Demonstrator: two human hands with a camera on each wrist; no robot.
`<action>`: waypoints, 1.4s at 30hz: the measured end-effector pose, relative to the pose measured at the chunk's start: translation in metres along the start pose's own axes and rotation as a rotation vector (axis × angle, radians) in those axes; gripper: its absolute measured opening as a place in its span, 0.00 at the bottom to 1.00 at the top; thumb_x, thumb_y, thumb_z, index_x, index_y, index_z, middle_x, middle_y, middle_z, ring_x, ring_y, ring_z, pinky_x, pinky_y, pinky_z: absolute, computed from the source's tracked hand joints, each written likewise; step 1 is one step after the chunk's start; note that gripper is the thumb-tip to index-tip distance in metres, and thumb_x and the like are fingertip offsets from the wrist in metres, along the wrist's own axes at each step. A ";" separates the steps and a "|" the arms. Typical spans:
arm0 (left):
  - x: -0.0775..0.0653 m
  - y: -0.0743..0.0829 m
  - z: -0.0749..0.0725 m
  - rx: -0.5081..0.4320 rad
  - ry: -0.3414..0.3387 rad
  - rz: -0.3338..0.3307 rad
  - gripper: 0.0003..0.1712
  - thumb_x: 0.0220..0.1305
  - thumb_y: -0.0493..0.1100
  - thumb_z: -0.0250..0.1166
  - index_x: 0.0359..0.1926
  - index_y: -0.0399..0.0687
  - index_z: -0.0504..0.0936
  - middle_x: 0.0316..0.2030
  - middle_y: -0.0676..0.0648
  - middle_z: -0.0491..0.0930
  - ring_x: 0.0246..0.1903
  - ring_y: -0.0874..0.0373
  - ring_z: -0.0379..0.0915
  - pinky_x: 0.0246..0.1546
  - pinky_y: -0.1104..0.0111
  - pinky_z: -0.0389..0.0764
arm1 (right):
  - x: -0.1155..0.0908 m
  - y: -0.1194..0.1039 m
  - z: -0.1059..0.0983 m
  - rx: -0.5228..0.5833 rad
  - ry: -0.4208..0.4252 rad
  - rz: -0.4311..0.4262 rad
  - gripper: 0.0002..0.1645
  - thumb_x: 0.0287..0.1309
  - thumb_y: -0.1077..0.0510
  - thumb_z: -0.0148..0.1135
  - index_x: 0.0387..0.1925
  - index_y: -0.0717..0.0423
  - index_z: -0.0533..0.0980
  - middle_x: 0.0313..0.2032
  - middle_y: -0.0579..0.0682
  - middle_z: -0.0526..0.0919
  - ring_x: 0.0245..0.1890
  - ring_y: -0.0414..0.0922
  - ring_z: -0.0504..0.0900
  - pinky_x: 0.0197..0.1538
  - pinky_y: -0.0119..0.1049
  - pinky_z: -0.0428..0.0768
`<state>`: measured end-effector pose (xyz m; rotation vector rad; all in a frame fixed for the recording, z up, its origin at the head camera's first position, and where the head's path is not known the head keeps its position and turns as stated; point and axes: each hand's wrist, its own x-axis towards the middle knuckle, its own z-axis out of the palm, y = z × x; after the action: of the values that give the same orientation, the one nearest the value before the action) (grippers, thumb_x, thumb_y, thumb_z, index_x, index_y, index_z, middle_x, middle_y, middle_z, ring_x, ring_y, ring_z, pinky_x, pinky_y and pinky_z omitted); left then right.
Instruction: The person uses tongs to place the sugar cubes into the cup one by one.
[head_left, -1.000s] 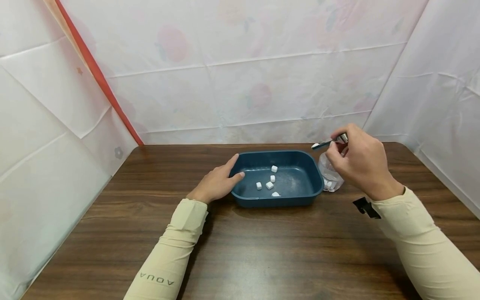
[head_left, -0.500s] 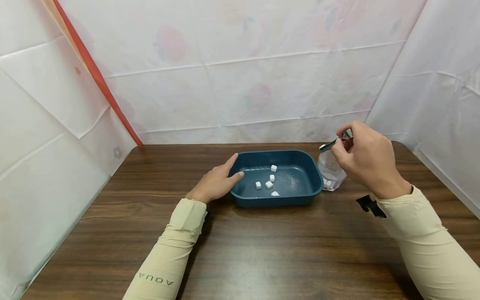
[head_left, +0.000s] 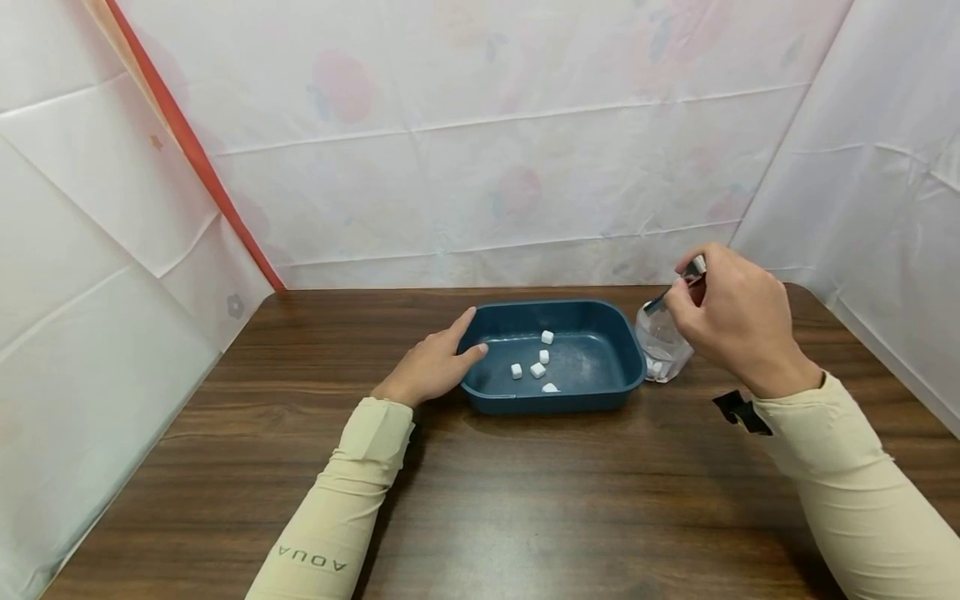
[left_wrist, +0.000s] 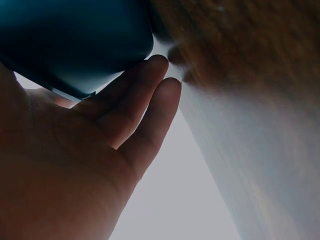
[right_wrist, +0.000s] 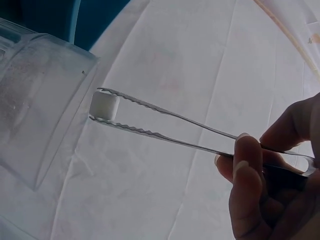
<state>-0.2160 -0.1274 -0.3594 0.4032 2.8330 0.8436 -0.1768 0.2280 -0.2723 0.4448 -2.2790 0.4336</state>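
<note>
In the head view, my right hand [head_left: 738, 321] pinches metal tweezers [right_wrist: 155, 134] between thumb and fingers. The tweezer tips grip a small white cube [right_wrist: 104, 105] right at the mouth of a clear plastic cup [right_wrist: 40, 95]. More white cubes show at the cup's bottom. A dark blue rectangular tray [head_left: 555, 404] stands left of the cup, with several white cubes [head_left: 537, 370] scattered inside. My left hand [head_left: 423, 362] rests against the tray's left end, thumb over the rim and the extended fingers along the outer wall.
Everything stands on a dark wood-grain table [head_left: 495, 500]. A pale patterned sheet [head_left: 480, 192] hangs behind its far edge, and more sheeting hangs at both sides. A red strip [head_left: 187, 137] runs down the left corner.
My right hand has moved right with the tweezers and cube, from beside the tray's right rim to over the cup. The tweezer tips have tilted down toward its mouth. My left hand stays put.
</note>
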 end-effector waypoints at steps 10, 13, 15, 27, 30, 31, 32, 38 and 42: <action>-0.001 0.001 -0.001 -0.002 -0.004 -0.003 0.43 0.75 0.63 0.50 0.81 0.62 0.44 0.76 0.47 0.57 0.72 0.42 0.57 0.67 0.44 0.61 | 0.001 0.002 0.000 -0.022 -0.060 0.078 0.09 0.53 0.62 0.55 0.35 0.61 0.78 0.23 0.54 0.78 0.19 0.51 0.74 0.21 0.51 0.70; -0.001 0.001 0.000 -0.002 -0.003 0.001 0.43 0.75 0.63 0.50 0.81 0.60 0.44 0.76 0.47 0.57 0.72 0.42 0.57 0.67 0.44 0.62 | 0.001 0.003 0.000 -0.032 -0.122 0.141 0.09 0.54 0.60 0.55 0.35 0.60 0.78 0.25 0.56 0.80 0.21 0.53 0.77 0.22 0.55 0.71; -0.001 0.000 0.000 -0.003 -0.002 0.002 0.43 0.75 0.63 0.50 0.81 0.60 0.44 0.75 0.46 0.57 0.72 0.42 0.57 0.67 0.44 0.62 | 0.001 0.003 -0.001 -0.034 -0.159 0.168 0.10 0.54 0.60 0.55 0.36 0.60 0.78 0.27 0.57 0.81 0.22 0.55 0.78 0.22 0.56 0.72; 0.000 0.000 -0.001 -0.006 -0.006 0.000 0.42 0.75 0.63 0.50 0.81 0.61 0.44 0.76 0.47 0.56 0.72 0.44 0.57 0.67 0.44 0.61 | 0.000 0.005 0.007 -0.024 -0.308 0.262 0.07 0.56 0.59 0.51 0.32 0.57 0.75 0.26 0.55 0.79 0.25 0.55 0.79 0.23 0.55 0.72; 0.000 0.001 0.000 -0.005 -0.004 0.001 0.42 0.75 0.63 0.50 0.81 0.61 0.45 0.76 0.47 0.56 0.72 0.43 0.57 0.67 0.44 0.61 | -0.001 0.007 0.008 -0.028 -0.321 0.262 0.06 0.57 0.59 0.52 0.30 0.56 0.74 0.24 0.54 0.78 0.23 0.53 0.77 0.21 0.52 0.71; 0.000 0.001 0.000 -0.006 -0.003 0.001 0.42 0.75 0.63 0.51 0.81 0.60 0.45 0.76 0.47 0.56 0.72 0.43 0.57 0.67 0.44 0.61 | -0.001 0.007 0.009 -0.027 -0.328 0.261 0.06 0.57 0.59 0.52 0.30 0.56 0.74 0.24 0.54 0.77 0.23 0.53 0.77 0.21 0.52 0.70; 0.000 0.001 0.000 -0.007 -0.001 0.001 0.42 0.75 0.63 0.51 0.81 0.60 0.45 0.76 0.47 0.56 0.72 0.43 0.57 0.67 0.44 0.61 | -0.001 0.008 0.009 -0.028 -0.334 0.260 0.06 0.57 0.59 0.52 0.30 0.56 0.74 0.24 0.54 0.77 0.22 0.53 0.76 0.21 0.51 0.70; 0.000 0.001 0.001 -0.013 0.001 -0.001 0.42 0.75 0.63 0.51 0.81 0.61 0.44 0.76 0.47 0.57 0.72 0.44 0.57 0.67 0.44 0.62 | -0.001 0.010 0.012 -0.037 -0.360 0.258 0.06 0.58 0.58 0.52 0.29 0.56 0.73 0.23 0.53 0.77 0.21 0.51 0.75 0.20 0.50 0.69; -0.001 0.001 0.000 -0.014 0.004 -0.001 0.43 0.75 0.63 0.51 0.81 0.61 0.45 0.76 0.47 0.57 0.72 0.44 0.57 0.67 0.44 0.62 | -0.001 0.011 0.013 -0.037 -0.367 0.259 0.06 0.58 0.58 0.52 0.30 0.56 0.74 0.23 0.53 0.77 0.21 0.51 0.75 0.20 0.50 0.70</action>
<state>-0.2147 -0.1269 -0.3593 0.3980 2.8293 0.8649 -0.1891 0.2322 -0.2830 0.2218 -2.7115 0.4675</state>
